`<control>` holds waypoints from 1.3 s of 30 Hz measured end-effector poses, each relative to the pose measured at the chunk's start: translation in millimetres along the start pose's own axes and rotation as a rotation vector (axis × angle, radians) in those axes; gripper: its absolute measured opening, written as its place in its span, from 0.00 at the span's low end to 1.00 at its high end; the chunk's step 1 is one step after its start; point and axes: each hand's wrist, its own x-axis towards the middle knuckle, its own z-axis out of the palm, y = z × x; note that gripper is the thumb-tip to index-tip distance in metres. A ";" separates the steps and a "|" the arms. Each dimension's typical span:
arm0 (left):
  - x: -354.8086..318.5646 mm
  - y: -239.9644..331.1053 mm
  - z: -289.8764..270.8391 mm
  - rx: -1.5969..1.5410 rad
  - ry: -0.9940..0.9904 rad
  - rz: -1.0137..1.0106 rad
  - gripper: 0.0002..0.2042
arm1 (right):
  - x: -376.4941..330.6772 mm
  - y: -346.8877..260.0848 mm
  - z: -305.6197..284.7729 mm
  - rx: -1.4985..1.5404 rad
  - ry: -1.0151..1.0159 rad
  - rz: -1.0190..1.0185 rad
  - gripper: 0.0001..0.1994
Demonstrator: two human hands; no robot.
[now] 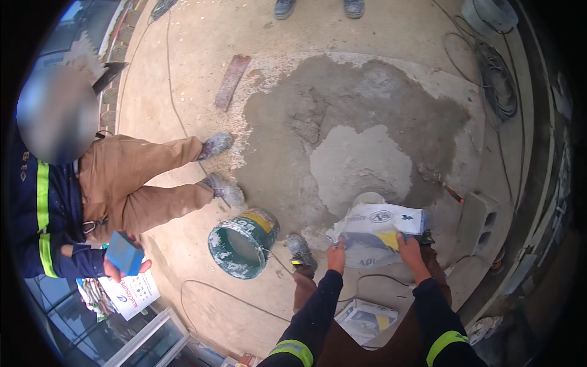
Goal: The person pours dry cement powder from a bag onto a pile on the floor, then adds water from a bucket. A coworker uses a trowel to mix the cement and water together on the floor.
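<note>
Lettering, oval emblem [382, 216] on white bag [378, 235]; pale letters on green bucket [243, 246]; apparently red lettering on white panel [138, 295].

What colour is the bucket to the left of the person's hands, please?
The bucket is dark green with some yellow; the head view shows it best.

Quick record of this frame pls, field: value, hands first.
left hand: grips the near left edge of a white, grey and yellow bag
right hand: grips the same bag near its right end
beyond bag: pale grey powder heap on a darker, damp-looking patch
left of bag: green bucket with a yellow band
right of bag: grey hollow block
between legs: second printed bag
co-worker, left: hand holding a blue block
far edge: another person's shoes
</note>
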 end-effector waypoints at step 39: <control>-70.7 1.8 -9.7 0.079 0.055 0.329 0.10 | 172.8 -10.0 39.9 0.345 -0.442 -0.444 0.27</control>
